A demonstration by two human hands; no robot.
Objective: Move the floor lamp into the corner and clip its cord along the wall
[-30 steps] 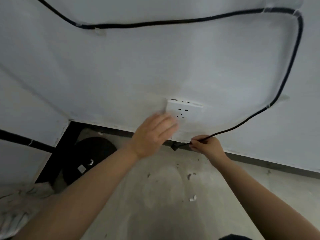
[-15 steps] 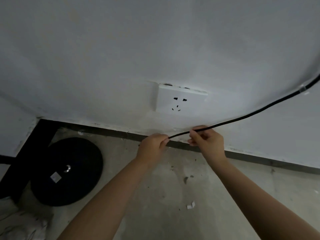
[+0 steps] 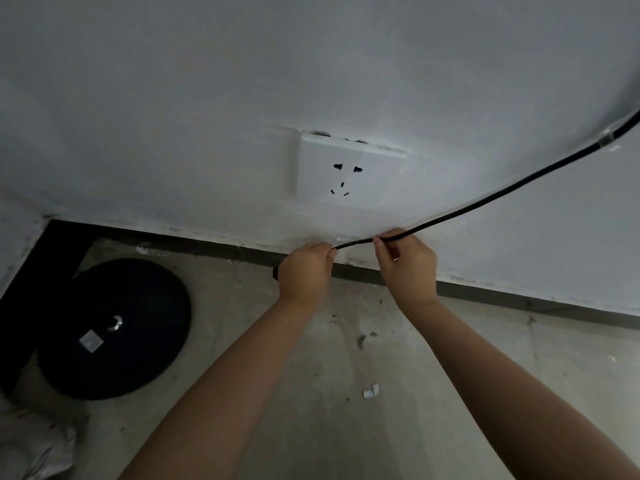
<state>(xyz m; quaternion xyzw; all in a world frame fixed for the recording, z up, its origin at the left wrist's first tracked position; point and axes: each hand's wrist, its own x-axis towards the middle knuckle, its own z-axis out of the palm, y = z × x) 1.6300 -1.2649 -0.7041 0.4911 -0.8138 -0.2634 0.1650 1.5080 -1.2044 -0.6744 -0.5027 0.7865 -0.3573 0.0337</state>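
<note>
A black lamp cord [image 3: 502, 192] runs down the white wall from the upper right, held by a clear clip [image 3: 606, 139]. My right hand [image 3: 407, 263] pinches the cord just below the white wall socket [image 3: 349, 171]. My left hand [image 3: 304, 271] is closed on the cord's end, a short way to the left; a bit of black plug [image 3: 275, 271] sticks out behind it. The lamp's round black base [image 3: 114, 327] stands on the floor in the corner at the left. The lamp's pole is out of view.
A dark baseboard [image 3: 519, 299] lines the foot of the wall. The concrete floor [image 3: 381, 427] has small scraps of white backing paper [image 3: 371, 391] and dust. Crumpled white packing material [image 3: 38, 448] lies at the lower left.
My view dropped, so the upper cord loop left the frame. My left hand came down from the socket and took the cord's end. Both hands have since stayed almost still.
</note>
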